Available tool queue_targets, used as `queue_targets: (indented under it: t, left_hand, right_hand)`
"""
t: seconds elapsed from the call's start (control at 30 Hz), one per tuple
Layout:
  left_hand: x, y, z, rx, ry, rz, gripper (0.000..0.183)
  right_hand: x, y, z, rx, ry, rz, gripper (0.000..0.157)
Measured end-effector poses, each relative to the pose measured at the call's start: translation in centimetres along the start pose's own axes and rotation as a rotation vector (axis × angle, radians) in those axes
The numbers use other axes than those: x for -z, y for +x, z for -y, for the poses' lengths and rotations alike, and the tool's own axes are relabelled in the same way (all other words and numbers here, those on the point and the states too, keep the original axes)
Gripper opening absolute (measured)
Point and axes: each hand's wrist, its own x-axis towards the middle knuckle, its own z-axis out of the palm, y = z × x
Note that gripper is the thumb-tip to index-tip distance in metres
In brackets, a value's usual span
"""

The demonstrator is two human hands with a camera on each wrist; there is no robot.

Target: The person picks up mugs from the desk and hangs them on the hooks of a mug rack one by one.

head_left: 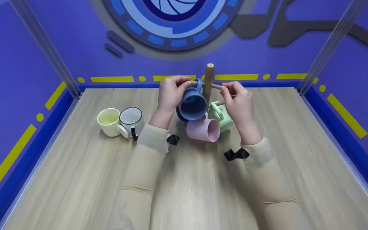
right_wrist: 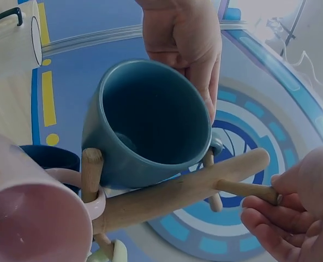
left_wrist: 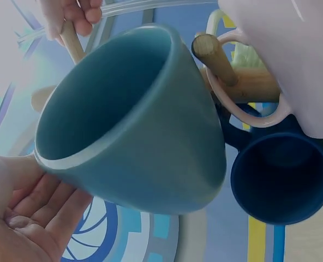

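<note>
Pinching the tip of the left peg [head_left: 194, 82] of the wooden stand [head_left: 209, 76] with the left grip [head_left: 171, 94], between drawn-together thumb and index finger. Likewise pinching the end of the right peg [right_wrist: 249, 189] with the right grip [head_left: 240, 100]. Hung by its handle on the left peg, tilted, mouth toward the near side: blue mug [head_left: 194, 105]. Found lower on the stand: pink mug [head_left: 198, 130], mouth rightward; green mug [head_left: 224, 120], farther right; dark blue mug [left_wrist: 281, 180], partly hidden. Standing upright, side by side, on the surface [head_left: 196, 179] at left: yellow mug [head_left: 110, 127], white mug [head_left: 131, 115].
</note>
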Motion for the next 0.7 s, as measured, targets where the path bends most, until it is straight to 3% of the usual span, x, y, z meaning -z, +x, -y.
queue_targets:
  t: [0.3,0.47,0.7]
  left_hand:
    - [0.0,1.3,0.0,0.066,0.058,0.03,0.022]
    - [-0.1,2.0,-0.2,0.07,0.117,0.023,0.022]
    - [-0.5,2.6,-0.1,0.059,0.128,0.009,0.021]
  right_hand:
    - [-0.5,-1.0,1.0,0.064,-0.017,-0.022,0.016]
    - [-1.0,-1.5,1.4,0.11,-0.043,-0.032,0.015]
    - [-1.9,-1.8,2.0,0.129,-0.027,-0.045,0.015]
